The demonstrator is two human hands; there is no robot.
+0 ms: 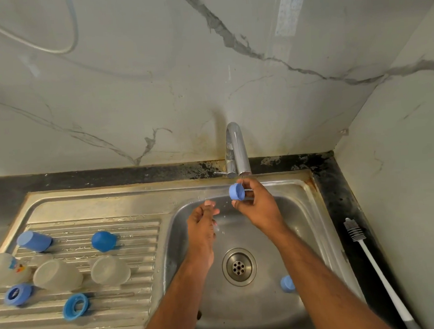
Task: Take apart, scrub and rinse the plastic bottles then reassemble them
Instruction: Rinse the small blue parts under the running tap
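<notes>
Your right hand [257,205] pinched a small blue cap [237,192] between thumb and fingers, holding it just under the spout of the chrome tap [236,148], over the far side of the steel sink [312,209]. Your left hand [202,226] hung beside it over the basin, fingers loosely curled and holding nothing. Another small blue cap [287,284] lay in the basin to the right of the drain [239,266]. On the ribbed drainboard [139,235] to the left, clear bottle bodies [110,270] lay among blue parts: a tall blue cup [34,241], a rounded blue dome [103,241] and two blue rings [76,306]. A white bottle brush [377,264] lay on the dark counter to the right of the sink.
</notes>
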